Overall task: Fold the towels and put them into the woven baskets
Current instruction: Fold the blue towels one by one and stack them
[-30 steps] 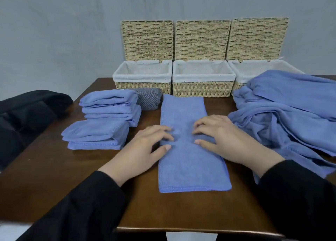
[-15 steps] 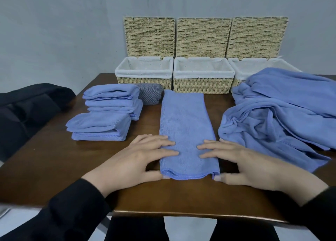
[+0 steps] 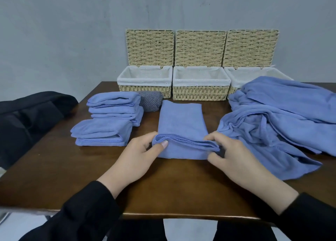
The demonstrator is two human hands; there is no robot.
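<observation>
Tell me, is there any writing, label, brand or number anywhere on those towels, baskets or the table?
None: no readable text shows anywhere.
The blue towel held by the left hand and right hand shows plain cloth, no tag visible.
The three woven baskets and their raised lids show only weave and white lining.
The table is bare wood.
</observation>
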